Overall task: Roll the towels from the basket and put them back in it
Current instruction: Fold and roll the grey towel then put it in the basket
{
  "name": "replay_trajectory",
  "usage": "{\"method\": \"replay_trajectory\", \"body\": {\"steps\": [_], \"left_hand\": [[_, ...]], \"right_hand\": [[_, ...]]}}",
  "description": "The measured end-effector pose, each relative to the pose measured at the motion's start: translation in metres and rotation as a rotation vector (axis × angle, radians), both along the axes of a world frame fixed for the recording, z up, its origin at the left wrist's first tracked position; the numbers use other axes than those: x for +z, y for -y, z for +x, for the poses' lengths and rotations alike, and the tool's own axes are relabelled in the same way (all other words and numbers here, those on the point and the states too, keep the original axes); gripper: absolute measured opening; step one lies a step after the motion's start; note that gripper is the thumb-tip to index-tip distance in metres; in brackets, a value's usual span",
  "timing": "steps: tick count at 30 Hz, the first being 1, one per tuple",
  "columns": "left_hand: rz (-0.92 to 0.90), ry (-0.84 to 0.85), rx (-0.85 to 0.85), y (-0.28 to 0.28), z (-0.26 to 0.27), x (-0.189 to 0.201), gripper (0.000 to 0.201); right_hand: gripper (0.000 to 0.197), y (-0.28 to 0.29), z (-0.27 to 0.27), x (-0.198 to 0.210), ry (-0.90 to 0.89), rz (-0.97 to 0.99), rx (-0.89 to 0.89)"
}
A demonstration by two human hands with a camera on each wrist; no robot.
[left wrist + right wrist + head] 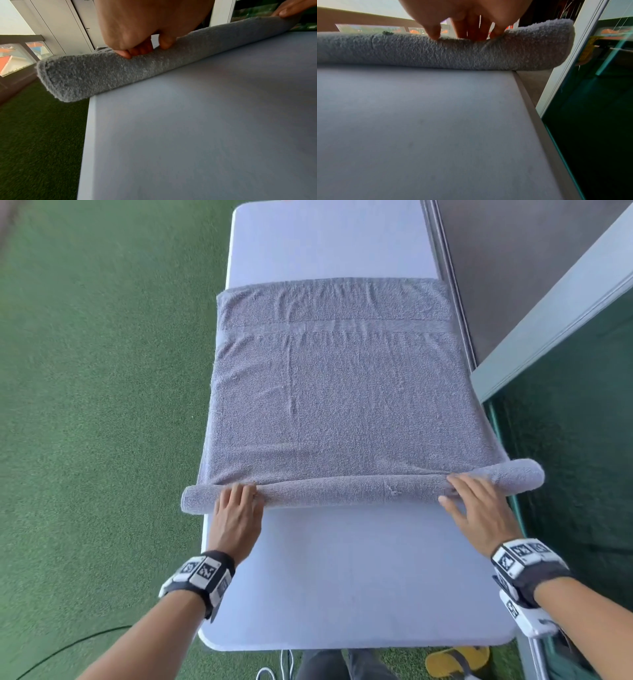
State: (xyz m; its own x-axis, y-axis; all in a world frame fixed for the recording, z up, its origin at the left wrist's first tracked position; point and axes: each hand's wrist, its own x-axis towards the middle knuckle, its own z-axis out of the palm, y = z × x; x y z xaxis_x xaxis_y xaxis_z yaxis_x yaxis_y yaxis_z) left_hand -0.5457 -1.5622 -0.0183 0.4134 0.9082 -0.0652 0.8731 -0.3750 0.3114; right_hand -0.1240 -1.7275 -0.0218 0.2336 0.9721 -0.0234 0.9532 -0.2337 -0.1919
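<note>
Left hand (236, 515): fingers (126, 54) curl onto the roll. The towel (342, 392) lies flat on the tabletop (359, 577), its near edge rolled, ends overhanging both sides. Right hand (479, 511): fingers (433, 32) spread, pressing the roll.

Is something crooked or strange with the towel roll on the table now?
Slightly. The towel is wider than the table, so both roll ends overhang its sides. The right end looks fatter and sits further forward than the left, so the roll is somewhat skewed.
</note>
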Motion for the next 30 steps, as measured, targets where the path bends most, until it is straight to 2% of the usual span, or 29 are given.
{"method": "replay_trajectory", "body": {"steps": [2, 4, 8, 13, 15, 18, 19, 21, 24, 30], "left_hand": [[0.027, -0.035, -0.023, 0.006, -0.004, -0.003, 0.039], [0.060, -0.018, -0.064, 0.006, -0.009, -0.010, 0.054], [0.097, 0.038, -0.077, -0.011, -0.007, -0.006, 0.037], [0.023, 0.009, -0.114, -0.037, 0.003, 0.008, 0.025], [0.012, -0.017, -0.122, -0.049, 0.007, 0.009, 0.027], [-0.001, -0.026, -0.057, -0.058, 0.013, 0.002, 0.052], [-0.012, -0.016, -0.041, -0.058, 0.014, 0.000, 0.054], [-0.031, -0.013, -0.073, -0.051, 0.014, -0.006, 0.051], [-0.017, -0.063, -0.159, -0.048, 0.008, -0.011, 0.060], [0.071, -0.112, -0.142, -0.049, 0.014, 0.002, 0.040]], "right_hand": [[0.057, 0.008, 0.002, -0.006, 0.043, -0.035, 0.045], [0.058, 0.007, 0.003, -0.010, 0.036, -0.031, 0.051], [0.056, -0.013, 0.007, -0.004, 0.009, -0.035, 0.006], [0.037, -0.040, 0.014, 0.011, 0.061, -0.139, 0.021], [0.042, -0.050, 0.017, 0.011, 0.067, -0.178, -0.002], [0.054, -0.061, 0.021, 0.007, 0.081, -0.113, -0.049], [0.055, -0.062, 0.022, 0.005, 0.100, -0.069, -0.062], [0.063, -0.060, 0.024, 0.001, 0.135, -0.064, -0.056], [0.071, -0.055, 0.025, -0.003, 0.173, -0.168, -0.011], [0.069, -0.046, 0.012, -0.002, 0.105, -0.174, -0.051]]}}
